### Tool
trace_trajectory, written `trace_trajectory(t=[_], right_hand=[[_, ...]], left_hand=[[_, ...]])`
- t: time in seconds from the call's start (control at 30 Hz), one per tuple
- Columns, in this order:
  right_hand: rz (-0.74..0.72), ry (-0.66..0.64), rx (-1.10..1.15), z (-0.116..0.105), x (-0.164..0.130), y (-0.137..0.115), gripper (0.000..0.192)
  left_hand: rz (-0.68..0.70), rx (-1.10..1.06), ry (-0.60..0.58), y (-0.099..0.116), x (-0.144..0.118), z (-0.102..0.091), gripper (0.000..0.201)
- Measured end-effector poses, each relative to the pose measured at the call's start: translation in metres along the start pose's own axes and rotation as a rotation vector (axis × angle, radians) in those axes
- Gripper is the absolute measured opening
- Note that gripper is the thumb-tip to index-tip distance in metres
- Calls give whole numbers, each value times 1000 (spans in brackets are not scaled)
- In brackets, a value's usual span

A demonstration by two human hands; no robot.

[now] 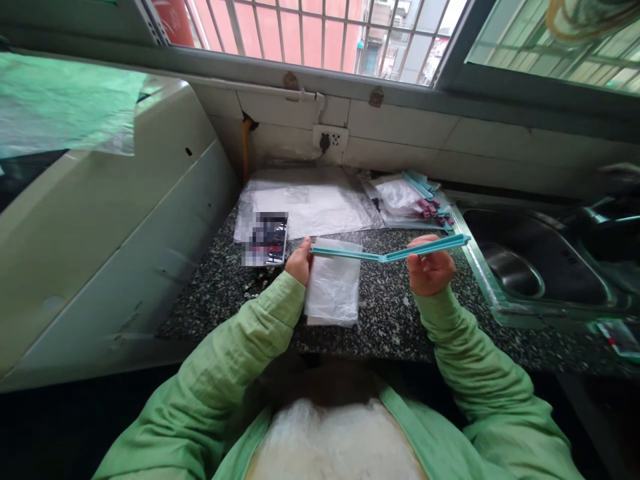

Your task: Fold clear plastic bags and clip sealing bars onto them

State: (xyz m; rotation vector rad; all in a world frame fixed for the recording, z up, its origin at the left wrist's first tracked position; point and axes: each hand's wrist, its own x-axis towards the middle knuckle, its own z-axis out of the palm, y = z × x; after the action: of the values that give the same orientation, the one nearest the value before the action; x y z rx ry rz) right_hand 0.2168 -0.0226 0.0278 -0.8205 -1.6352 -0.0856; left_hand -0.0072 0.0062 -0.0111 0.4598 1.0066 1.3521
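Observation:
A long teal bag sealing clip (383, 257) is unfolded at its middle hinge into a wide, shallow V above the counter. My left hand (299, 261) pinches its left end. Further right, the other arm of the clip rests in the fingers of my right hand (431, 265). Below the clip's left arm is a folded clear plastic bag (332, 290), its left edge close to my left hand; whether those fingers also grip the bag cannot be made out.
Behind lie a large clear plastic sheet (320, 203) and a phone (277, 243). More teal and pink clips (430, 208) sit on bags at the back right. A metal sink (545, 267) is set into the speckled counter (385, 313). A white appliance (130, 207) stands left.

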Motion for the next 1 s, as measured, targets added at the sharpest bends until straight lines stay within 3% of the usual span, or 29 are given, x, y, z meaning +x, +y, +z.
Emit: trace_trajectory(t=[0.1, 0.57, 1.0], right_hand=[[19, 27, 61, 1, 1, 2, 16], [62, 111, 172, 7, -4, 13, 14], [189, 59, 149, 4, -8, 18, 18]], left_hand=[[-89, -29, -10, 5, -5, 5, 29], [-173, -106, -48, 13, -10, 9, 30], [-117, -107, -48, 13, -6, 5, 31]])
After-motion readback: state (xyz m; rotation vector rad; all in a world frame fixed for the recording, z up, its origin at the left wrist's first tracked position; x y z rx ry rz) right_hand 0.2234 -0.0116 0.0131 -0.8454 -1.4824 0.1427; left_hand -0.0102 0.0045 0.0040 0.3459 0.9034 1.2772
